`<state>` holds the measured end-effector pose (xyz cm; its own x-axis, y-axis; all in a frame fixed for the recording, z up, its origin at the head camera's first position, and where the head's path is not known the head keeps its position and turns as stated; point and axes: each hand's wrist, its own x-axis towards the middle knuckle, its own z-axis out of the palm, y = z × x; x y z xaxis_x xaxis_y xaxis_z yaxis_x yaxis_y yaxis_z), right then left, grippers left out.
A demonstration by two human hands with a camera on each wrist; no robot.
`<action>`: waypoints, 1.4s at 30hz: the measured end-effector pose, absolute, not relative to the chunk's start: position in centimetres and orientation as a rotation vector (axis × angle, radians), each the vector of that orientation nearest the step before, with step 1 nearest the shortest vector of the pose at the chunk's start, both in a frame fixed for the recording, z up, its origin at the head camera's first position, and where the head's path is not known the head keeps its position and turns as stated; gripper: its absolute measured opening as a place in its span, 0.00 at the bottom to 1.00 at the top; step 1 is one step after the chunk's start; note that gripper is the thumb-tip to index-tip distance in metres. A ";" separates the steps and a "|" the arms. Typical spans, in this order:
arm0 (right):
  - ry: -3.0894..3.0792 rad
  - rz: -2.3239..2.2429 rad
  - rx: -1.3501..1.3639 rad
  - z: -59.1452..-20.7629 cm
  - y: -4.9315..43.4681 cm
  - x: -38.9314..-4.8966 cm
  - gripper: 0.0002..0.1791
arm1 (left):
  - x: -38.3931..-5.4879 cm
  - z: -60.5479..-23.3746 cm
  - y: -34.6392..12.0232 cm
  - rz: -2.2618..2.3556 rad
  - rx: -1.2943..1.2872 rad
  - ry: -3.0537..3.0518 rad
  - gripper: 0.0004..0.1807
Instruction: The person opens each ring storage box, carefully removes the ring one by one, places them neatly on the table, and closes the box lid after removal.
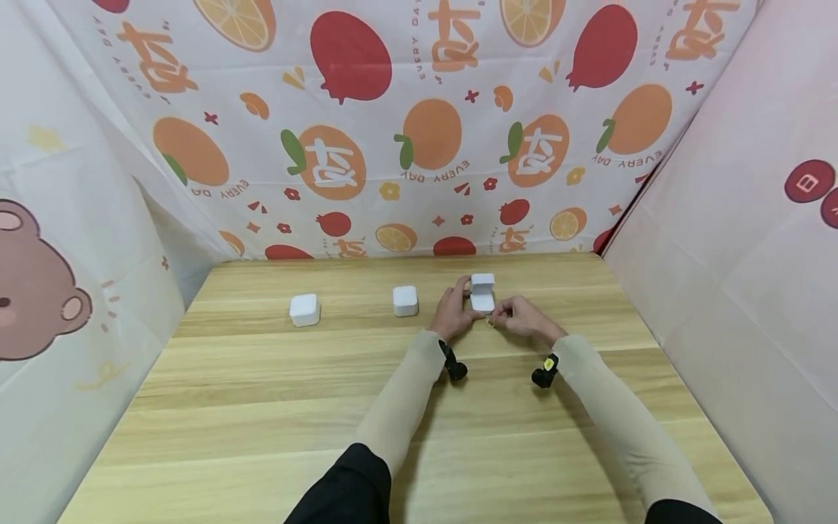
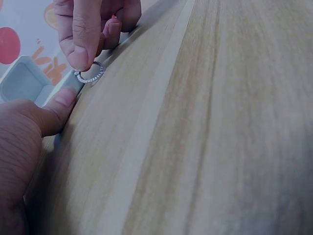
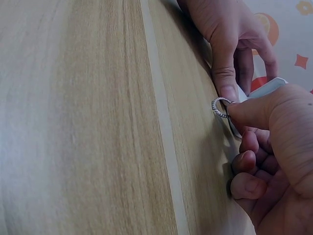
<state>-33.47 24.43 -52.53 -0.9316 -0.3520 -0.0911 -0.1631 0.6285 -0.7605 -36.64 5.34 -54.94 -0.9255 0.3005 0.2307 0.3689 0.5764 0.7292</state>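
While the left hand (image 1: 452, 313) grips an open white box (image 1: 482, 301) at its two o'clock, the right hand (image 1: 521, 319) pinches a ring (image 2: 91, 81) at its nine o'clock, near the box.

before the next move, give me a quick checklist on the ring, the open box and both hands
1. Ring pinched in right hand: ok, between thumb and finger.
2. Open box held: ok, left hand grips it.
3. Lid up: ok.
4. Ring clear of left thumb: cannot tell, they are close.
5. Open box's slot free: cannot tell, too small.
6. Left box and middle box apart from hands: ok.
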 end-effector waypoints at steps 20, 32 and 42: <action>2.649 -1.132 -0.372 -52.7 24.5 -33.5 0.05 | -36.6 -55.1 5.5 -1.264 -0.576 -2.719 0.48; 2.628 -1.169 -0.341 -52.8 24.4 -33.4 0.05 | -36.7 -55.2 5.5 -1.282 -0.582 -2.711 0.48; 2.662 -1.158 -0.365 -52.7 24.3 -33.4 0.06 | -36.8 -55.0 5.5 -1.307 -0.586 -2.699 0.47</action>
